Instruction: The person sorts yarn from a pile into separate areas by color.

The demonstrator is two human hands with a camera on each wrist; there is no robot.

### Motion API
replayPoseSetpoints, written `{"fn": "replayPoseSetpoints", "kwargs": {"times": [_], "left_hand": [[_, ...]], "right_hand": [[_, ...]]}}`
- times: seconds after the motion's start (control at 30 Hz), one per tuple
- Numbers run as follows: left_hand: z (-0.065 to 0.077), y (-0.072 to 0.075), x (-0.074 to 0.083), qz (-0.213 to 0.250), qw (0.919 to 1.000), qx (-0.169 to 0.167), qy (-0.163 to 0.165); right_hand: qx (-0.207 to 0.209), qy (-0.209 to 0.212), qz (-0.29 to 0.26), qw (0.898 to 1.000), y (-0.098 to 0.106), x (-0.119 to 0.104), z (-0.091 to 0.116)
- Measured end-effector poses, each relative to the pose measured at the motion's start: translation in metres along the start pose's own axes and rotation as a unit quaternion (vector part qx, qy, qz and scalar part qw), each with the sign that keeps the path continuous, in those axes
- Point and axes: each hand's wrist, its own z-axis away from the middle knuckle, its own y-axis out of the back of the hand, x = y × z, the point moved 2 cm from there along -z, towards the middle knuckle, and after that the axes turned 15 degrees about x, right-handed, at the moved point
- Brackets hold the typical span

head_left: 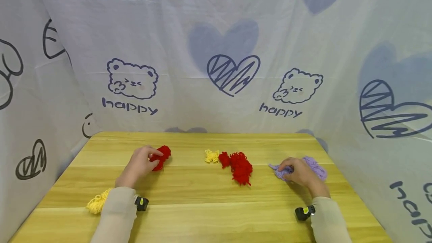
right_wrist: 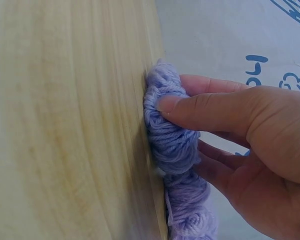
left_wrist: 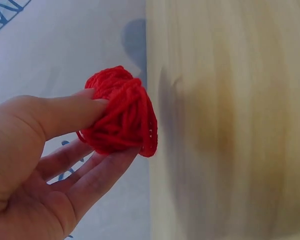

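Note:
My left hand (head_left: 141,162) pinches a red bundle of yarn (head_left: 164,156) at the left rear of the table. In the left wrist view the thumb presses on the wound red strands and the fingers support the other side, close over the wood. Over on the right, my right hand (head_left: 298,171) grips a bluish-purple bundle of yarn (right_wrist: 172,135), its thumb on top and fingers behind. A paler lilac bundle of yarn (head_left: 315,168) lies against it, partly hidden behind the hand in the head view.
Mid-table sit a small yellow yarn piece (head_left: 212,156), a small red yarn piece (head_left: 224,159) and a larger red yarn bundle (head_left: 241,168). A yellow yarn bundle (head_left: 98,202) lies beside the left sleeve. Printed curtains (head_left: 182,104) surround the wooden table (head_left: 202,216).

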Motion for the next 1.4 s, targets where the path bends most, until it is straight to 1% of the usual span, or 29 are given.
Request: {"fn": "replayPoseSetpoints", "kwargs": {"times": [0.13, 0.27, 0.43, 0.53, 0.73, 0.93, 1.2, 1.4], "left_hand": [[0.0, 0.0, -0.008, -0.004, 0.9999, 0.012, 0.007], [0.0, 0.0, -0.013, -0.008, 0.9997, 0.015, 0.02], [0.0, -0.003, -0.017, -0.017, 0.9995, 0.022, 0.016], [0.0, -0.005, -0.018, -0.021, 0.9995, 0.018, 0.016], [-0.001, -0.009, -0.021, -0.021, 0.9994, 0.01, 0.026], [-0.001, -0.009, -0.022, -0.021, 0.9994, 0.013, 0.023], [0.001, -0.009, -0.022, -0.022, 0.9992, 0.02, 0.029], [-0.001, -0.004, -0.016, -0.039, 0.9983, 0.022, 0.037]], "right_hand": [[0.002, -0.003, -0.001, 1.0, 0.0, 0.0, 0.0], [0.001, -0.005, -0.005, 1.0, 0.0, 0.0, 0.0], [-0.006, -0.013, -0.005, 1.0, 0.0, -0.001, 0.0], [-0.011, -0.02, -0.008, 1.0, 0.001, -0.001, 0.0], [-0.015, -0.03, -0.015, 0.999, 0.001, -0.001, 0.001], [-0.013, -0.035, -0.017, 0.999, 0.001, -0.001, 0.002], [-0.011, -0.028, -0.014, 0.999, 0.0, 0.0, 0.001], [-0.01, -0.028, -0.015, 0.999, 0.0, -0.001, 0.001]]}}
